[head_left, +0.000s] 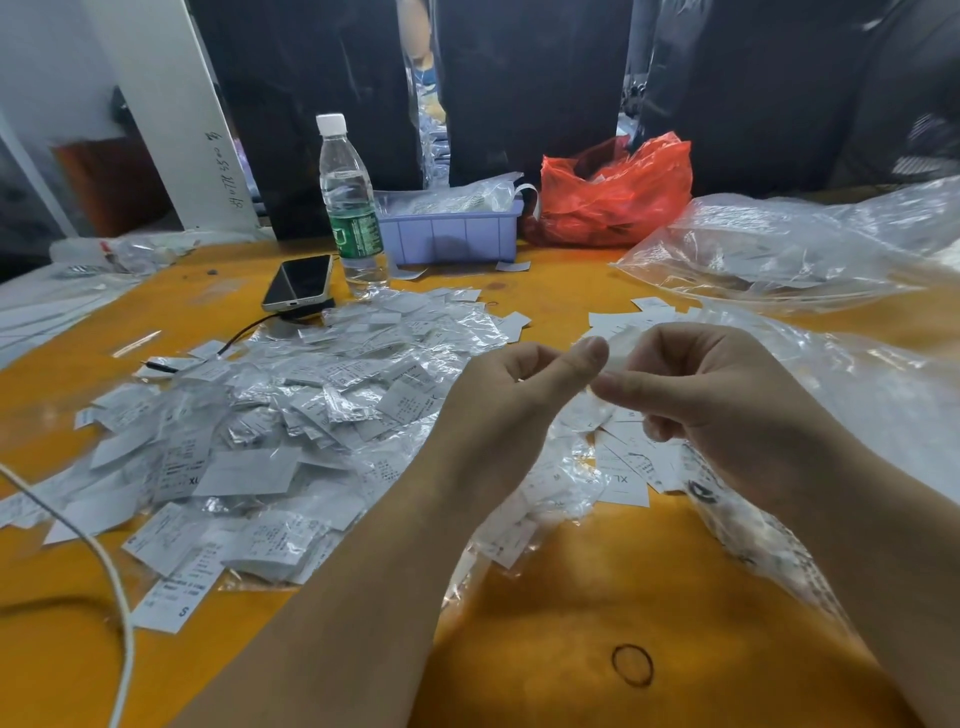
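— What takes up the most room?
— The orange table (571, 597). The water bottle (350, 208) stands upright at its far side, so I'll place everything from that.
— Go on.
— Far right of the bottle lies a big clear bag (779, 249). Nearer the person than the bottle, touching its foot, a heap of bagged labels (291, 415) spreads out. Right of the bottle sit a lavender bin (452, 236), just beside it, and then a red bag (618, 192) beyond the bin. A phone (301, 280) lies just left of the bottle's base.
— And the hands?
— Close together, raised over the table, well in front and to the right of the bottle. The left hand (511, 387) and right hand (711, 395) both pinch a small clear pouch (626, 345) between them, fingers curled.
— Anything smaller?
— A rubber band (649, 670), flat on the table, nearest the person and farthest from the bottle.
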